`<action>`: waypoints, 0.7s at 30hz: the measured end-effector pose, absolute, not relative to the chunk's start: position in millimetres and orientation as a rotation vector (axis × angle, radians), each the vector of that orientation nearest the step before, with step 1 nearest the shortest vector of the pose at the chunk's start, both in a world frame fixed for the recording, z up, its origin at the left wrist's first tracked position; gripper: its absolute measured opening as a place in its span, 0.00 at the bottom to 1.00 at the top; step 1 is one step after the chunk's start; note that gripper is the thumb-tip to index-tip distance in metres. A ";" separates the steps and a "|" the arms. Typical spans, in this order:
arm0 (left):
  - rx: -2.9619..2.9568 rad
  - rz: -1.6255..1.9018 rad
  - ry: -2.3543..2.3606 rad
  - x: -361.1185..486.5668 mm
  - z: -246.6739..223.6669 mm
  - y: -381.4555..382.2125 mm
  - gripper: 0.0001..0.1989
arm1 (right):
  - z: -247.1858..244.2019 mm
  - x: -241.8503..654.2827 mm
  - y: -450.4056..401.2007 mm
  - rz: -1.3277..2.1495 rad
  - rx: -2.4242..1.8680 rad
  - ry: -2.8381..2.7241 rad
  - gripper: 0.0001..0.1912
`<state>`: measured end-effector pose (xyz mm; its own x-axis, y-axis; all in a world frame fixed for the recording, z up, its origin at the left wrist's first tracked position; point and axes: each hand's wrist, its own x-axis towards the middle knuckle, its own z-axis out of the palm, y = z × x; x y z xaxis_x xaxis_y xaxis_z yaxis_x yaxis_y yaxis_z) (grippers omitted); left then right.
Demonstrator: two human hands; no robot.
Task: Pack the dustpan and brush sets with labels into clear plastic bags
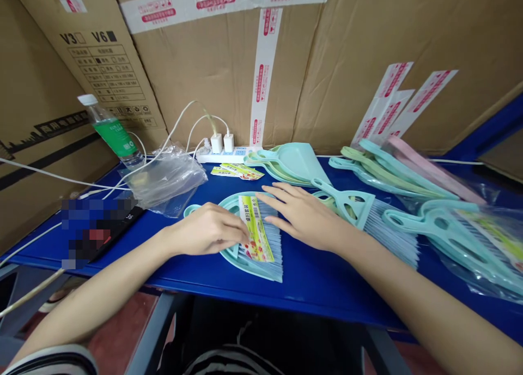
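A light-teal dustpan [232,200] lies on the blue table in front of me, with a matching hand brush [277,249] resting in it. On top of the brush's bluish bristles is a yellow-green printed label card [256,228]. My left hand [208,230] is closed, its fingertips pinched at the card's left edge; the thumb is partly hidden. Held above the upper right of the bristles, my right hand [298,214] has its fingers spread and nothing in it.
More brushes, including a teal brush [355,209], stacked dustpans [302,159] and a bagged set [445,239] lie right and behind. Clear plastic bags [167,176], a bottle [112,132], a power strip [224,154], cables and spare label cards [237,171] are around. Cardboard boxes [212,75] form the back.
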<state>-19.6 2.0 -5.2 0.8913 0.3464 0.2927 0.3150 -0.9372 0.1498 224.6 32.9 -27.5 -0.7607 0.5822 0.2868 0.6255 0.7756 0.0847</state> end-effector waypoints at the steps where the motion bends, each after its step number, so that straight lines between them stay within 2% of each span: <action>1: 2.963 0.479 0.493 -18.5 -5.9 0.2 0.15 | -28.5 224.6 33.2 -0.236 -0.944 -2.735 0.24; 6: 2.979 0.490 0.452 -16.3 -7.0 -6.2 0.14 | -30.6 224.4 32.9 -0.225 -0.932 -2.766 0.27; 21: 2.996 0.504 0.486 -13.1 -13.7 -6.8 0.12 | -33.0 228.1 33.5 -0.288 -0.997 -2.795 0.25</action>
